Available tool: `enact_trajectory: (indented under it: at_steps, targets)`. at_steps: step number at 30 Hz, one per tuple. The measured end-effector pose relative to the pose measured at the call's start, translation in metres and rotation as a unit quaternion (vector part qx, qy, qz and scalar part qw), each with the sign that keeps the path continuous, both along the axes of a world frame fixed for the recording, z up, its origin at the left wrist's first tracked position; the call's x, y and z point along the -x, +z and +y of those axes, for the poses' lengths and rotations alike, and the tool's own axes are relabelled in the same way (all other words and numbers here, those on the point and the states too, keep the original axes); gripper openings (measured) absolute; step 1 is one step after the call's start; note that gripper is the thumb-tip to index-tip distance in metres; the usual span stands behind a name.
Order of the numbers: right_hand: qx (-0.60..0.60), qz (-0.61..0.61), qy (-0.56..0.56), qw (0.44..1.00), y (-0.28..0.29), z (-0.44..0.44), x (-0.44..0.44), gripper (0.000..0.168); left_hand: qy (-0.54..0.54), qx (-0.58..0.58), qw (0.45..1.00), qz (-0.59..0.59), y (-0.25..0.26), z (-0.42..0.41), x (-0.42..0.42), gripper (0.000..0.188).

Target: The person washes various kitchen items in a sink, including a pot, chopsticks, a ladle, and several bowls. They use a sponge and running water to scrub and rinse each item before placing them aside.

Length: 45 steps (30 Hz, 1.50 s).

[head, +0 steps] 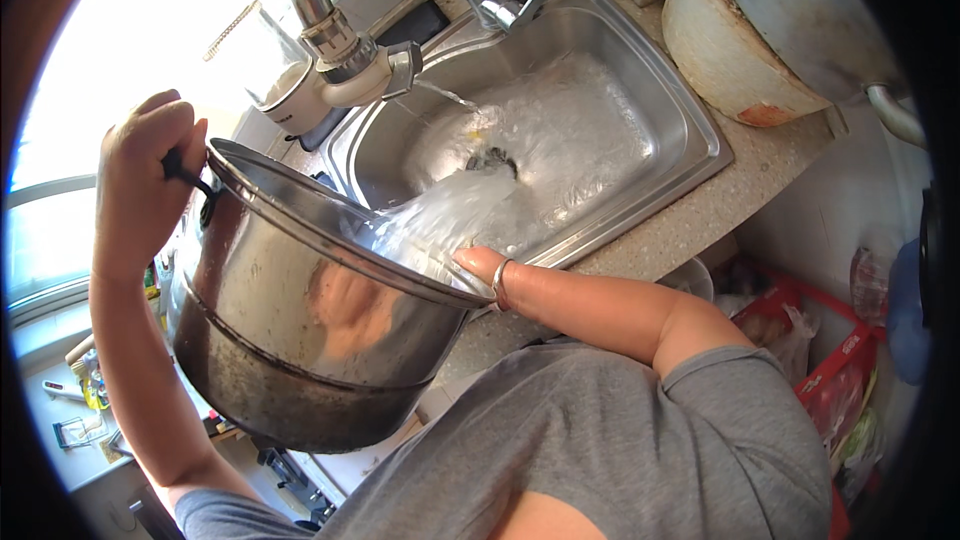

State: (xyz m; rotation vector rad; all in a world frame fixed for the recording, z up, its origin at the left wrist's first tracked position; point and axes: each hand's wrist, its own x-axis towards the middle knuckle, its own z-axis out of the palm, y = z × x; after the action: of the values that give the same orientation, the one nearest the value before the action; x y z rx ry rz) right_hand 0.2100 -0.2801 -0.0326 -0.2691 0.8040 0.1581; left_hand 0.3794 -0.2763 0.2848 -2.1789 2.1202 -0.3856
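Observation:
A large stainless steel pot is tipped on its side, its mouth towards the sink. My left hand is closed around the black handle at its raised side. My right hand, wet and with a silver bracelet at the wrist, holds the pot's lower lip; its thumb shows while most fingers are hidden. Water gushes over this lip into the stainless steel sink. It spreads across the basin around the drain, where a small yellow bit lies nearby.
A tap with a white filter hangs over the basin's left side, with a thin stream falling from it. Behind is a lever mixer tap. A big stained pot stands right on the speckled counter. Bagged goods fill a red crate below.

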Motion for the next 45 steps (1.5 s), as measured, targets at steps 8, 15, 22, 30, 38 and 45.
enact_trajectory:
  at_steps: [8, 15, 22, 30, 38, 45]
  targets:
    - [0.017, -0.039, 0.149, 0.988, -0.046, 0.019, -0.006, 0.023, -0.016, -0.023, 0.999, 0.021, -0.004, -0.013, -0.002, 0.025]
    - [0.107, -0.063, -0.030, 0.992, -0.068, -0.019, -0.011, 0.026, 0.018, 0.020, 1.000, 0.004, 0.004, 0.022, 0.007, 0.024]
    - [0.357, -0.012, -0.162, 0.920, -0.025, -0.138, 0.028, 0.028, -0.013, 0.072, 0.996, 0.043, -0.041, 0.096, 0.020, 0.021]
    - [0.424, -0.094, -0.250, 0.865, -0.006, -0.162, 0.024, 0.013, 0.097, 0.195, 0.972, 0.088, -0.166, 0.182, 0.022, 0.021]
    - [0.550, -0.047, -0.240, 0.798, -0.013, -0.194, 0.008, 0.017, 0.104, 0.212, 0.949, 0.208, -0.205, 0.192, 0.025, 0.022]
    - [0.578, -0.067, -0.186, 0.792, -0.002, -0.197, 0.000, 0.022, 0.094, 0.174, 0.928, 0.316, -0.222, 0.203, 0.037, 0.019]
